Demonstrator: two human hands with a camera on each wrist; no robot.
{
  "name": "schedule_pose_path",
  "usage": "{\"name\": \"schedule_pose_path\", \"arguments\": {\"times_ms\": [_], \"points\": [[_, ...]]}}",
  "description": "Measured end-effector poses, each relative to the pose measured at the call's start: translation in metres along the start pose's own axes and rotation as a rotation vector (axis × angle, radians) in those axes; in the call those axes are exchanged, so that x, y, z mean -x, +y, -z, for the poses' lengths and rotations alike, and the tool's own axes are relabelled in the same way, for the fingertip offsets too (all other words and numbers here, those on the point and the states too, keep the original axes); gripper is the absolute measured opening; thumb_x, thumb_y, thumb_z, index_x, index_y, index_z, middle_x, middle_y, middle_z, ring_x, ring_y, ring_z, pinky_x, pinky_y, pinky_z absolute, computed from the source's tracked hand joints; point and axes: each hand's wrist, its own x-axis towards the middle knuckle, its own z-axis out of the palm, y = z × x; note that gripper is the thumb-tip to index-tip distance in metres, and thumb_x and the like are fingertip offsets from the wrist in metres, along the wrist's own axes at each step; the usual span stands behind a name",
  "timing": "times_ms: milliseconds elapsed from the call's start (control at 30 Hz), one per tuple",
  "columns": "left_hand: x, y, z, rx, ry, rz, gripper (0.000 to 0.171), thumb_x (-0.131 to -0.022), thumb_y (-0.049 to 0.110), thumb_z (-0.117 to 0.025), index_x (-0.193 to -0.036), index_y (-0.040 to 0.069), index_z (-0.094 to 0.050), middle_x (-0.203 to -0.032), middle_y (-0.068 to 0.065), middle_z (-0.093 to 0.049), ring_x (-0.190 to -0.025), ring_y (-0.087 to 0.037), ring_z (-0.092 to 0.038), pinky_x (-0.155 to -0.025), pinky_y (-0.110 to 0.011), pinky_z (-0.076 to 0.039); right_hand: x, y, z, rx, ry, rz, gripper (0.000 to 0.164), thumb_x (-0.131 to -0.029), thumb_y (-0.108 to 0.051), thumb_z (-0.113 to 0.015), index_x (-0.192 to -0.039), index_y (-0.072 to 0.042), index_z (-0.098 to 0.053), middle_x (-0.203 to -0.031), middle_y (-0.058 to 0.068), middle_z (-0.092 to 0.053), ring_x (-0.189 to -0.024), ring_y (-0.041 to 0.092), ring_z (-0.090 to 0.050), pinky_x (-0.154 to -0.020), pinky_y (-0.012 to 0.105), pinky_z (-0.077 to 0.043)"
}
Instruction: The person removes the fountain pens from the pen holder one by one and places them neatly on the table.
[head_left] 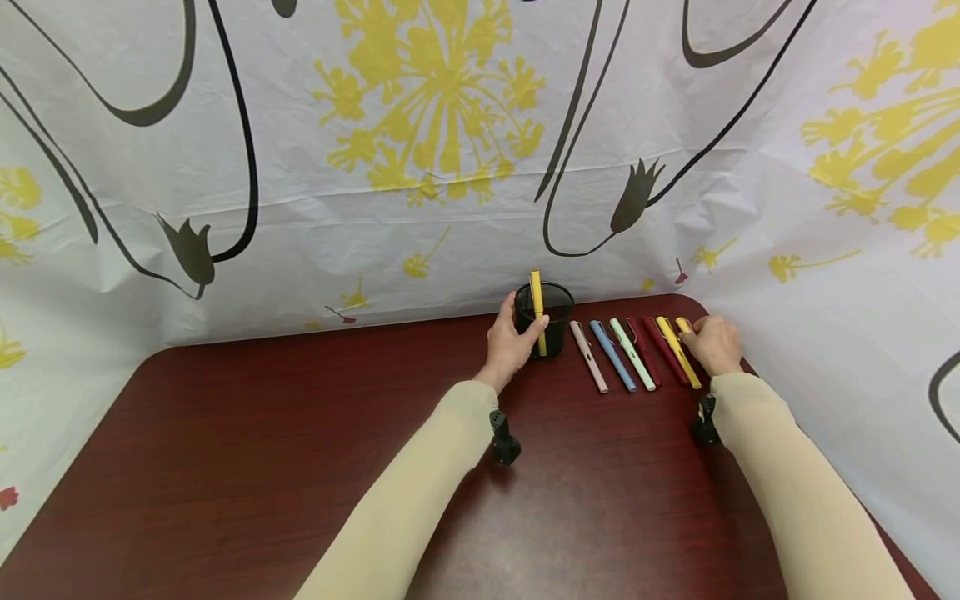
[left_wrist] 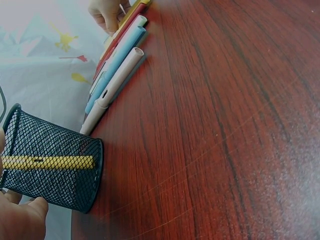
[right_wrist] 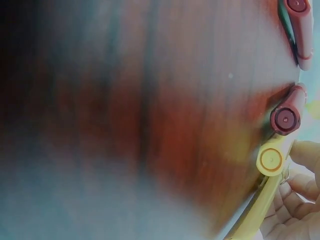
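My left hand (head_left: 512, 342) holds a black mesh pen cup (head_left: 555, 321) near the back edge of the table, fingers on its far side and thumb at the front. A yellow pen (head_left: 536, 292) stands upright in the cup; in the left wrist view its barrel shows through the mesh. At the right end of a row of pens, my right hand (head_left: 716, 343) pinches another yellow pen (head_left: 682, 325), partly hidden by the fingers. A second yellow pen (head_left: 678, 354) lies just left of it, close beside the fingers (right_wrist: 302, 187) in the right wrist view.
Left of the yellow pens lie two dark red pens (head_left: 663, 350), a mint green pen (head_left: 632, 354), a blue pen (head_left: 612, 356) and a pale pink pen (head_left: 588, 357). The dark red-brown table (head_left: 300, 450) meets a patterned white sheet (head_left: 420, 242) at the back and right.
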Motion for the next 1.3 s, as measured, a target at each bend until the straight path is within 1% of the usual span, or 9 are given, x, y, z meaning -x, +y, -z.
{"name": "schedule_pose_path", "arguments": {"times_ms": [167, 233, 400, 767, 933, 1033, 1133, 1200, 1300], "points": [[0.002, 0.001, 0.001, -0.005, -0.001, -0.009, 0.071, -0.093, 0.033, -0.059, -0.151, 0.013, -0.022, -0.151, -0.013, -0.03, -0.139, -0.026, -0.031, -0.106, -0.043, -0.037, 0.0, 0.001, 0.002, 0.017, -0.034, -0.02, 0.037, -0.088, -0.017, -0.059, -0.108, 0.015, -0.058, -0.111, 0.035, -0.056, -0.098, 0.051, -0.052, -0.079, 0.055, -0.045], [0.002, 0.001, 0.001, -0.006, 0.0, -0.009, 0.071, -0.093, 0.033, -0.059, -0.151, 0.014, -0.022, -0.151, -0.013, -0.031, -0.139, -0.026, -0.031, -0.106, -0.043, -0.037, 0.001, 0.002, 0.003, 0.012, -0.041, -0.028, 0.037, -0.088, -0.017, -0.059, -0.107, 0.014, -0.058, -0.111, 0.035, -0.056, -0.098, 0.051, -0.052, -0.078, 0.055, -0.045], [0.001, 0.0, 0.001, -0.007, 0.001, -0.007, 0.071, -0.093, 0.034, -0.059, -0.151, 0.015, -0.022, -0.152, -0.012, -0.03, -0.139, -0.025, -0.031, -0.106, -0.042, -0.037, 0.002, 0.003, 0.004, 0.011, -0.039, -0.026, 0.035, -0.088, -0.017, -0.06, -0.105, 0.013, -0.059, -0.109, 0.034, -0.056, -0.095, 0.05, -0.053, -0.074, 0.054, -0.046], [0.002, -0.001, 0.001, 0.001, -0.009, -0.003, 0.071, -0.094, 0.034, -0.059, -0.151, 0.015, -0.021, -0.153, -0.01, -0.029, -0.139, -0.025, -0.03, -0.106, -0.043, -0.037, 0.004, 0.007, 0.005, 0.007, -0.057, -0.017, 0.044, -0.089, -0.019, -0.059, -0.113, 0.017, -0.054, -0.116, 0.037, -0.052, -0.101, 0.053, -0.05, -0.081, 0.056, -0.045], [0.002, -0.001, 0.001, -0.001, -0.009, -0.008, 0.071, -0.094, 0.034, -0.058, -0.151, 0.014, -0.021, -0.153, -0.011, -0.028, -0.139, -0.025, -0.03, -0.106, -0.043, -0.037, 0.004, 0.008, 0.007, -0.001, -0.048, -0.027, 0.043, -0.088, -0.02, -0.06, -0.11, 0.017, -0.055, -0.112, 0.037, -0.053, -0.098, 0.052, -0.051, -0.08, 0.056, -0.044], [0.002, -0.002, 0.001, -0.003, -0.012, -0.008, 0.071, -0.094, 0.034, -0.058, -0.151, 0.014, -0.021, -0.153, -0.011, -0.028, -0.139, -0.025, -0.03, -0.106, -0.043, -0.037, 0.004, 0.007, 0.009, -0.032, -0.01, -0.004, 0.04, -0.089, -0.018, -0.06, -0.107, 0.017, -0.056, -0.11, 0.037, -0.054, -0.098, 0.052, -0.05, -0.081, 0.056, -0.043], [0.003, -0.001, 0.002, -0.001, -0.015, -0.009, 0.071, -0.094, 0.034, -0.058, -0.151, 0.015, -0.021, -0.153, -0.011, -0.028, -0.139, -0.025, -0.03, -0.106, -0.043, -0.037, 0.004, -0.001, 0.012, -0.103, 0.066, 0.036, 0.037, -0.091, -0.017, -0.059, -0.109, 0.015, -0.057, -0.107, 0.035, -0.056, -0.098, 0.049, -0.051, -0.083, 0.055, -0.042], [0.002, -0.001, 0.002, 0.001, -0.012, -0.016, 0.071, -0.094, 0.034, -0.058, -0.151, 0.014, -0.021, -0.153, -0.011, -0.028, -0.139, -0.025, -0.03, -0.106, -0.043, -0.036, 0.004, -0.014, 0.016, -0.164, 0.117, 0.074, 0.037, -0.092, -0.017, -0.058, -0.114, 0.013, -0.058, -0.107, 0.034, -0.058, -0.098, 0.047, -0.054, -0.084, 0.055, -0.043], [0.002, -0.001, 0.0, 0.003, -0.01, -0.023, 0.071, -0.094, 0.034, -0.059, -0.151, 0.013, -0.021, -0.152, -0.011, -0.029, -0.139, -0.026, -0.03, -0.106, -0.043, -0.036, 0.005, -0.04, 0.023, -0.253, 0.181, 0.128, 0.037, -0.093, -0.018, -0.058, -0.118, 0.009, -0.059, -0.107, 0.031, -0.062, -0.096, 0.043, -0.059, -0.081, 0.051, -0.046]]}}
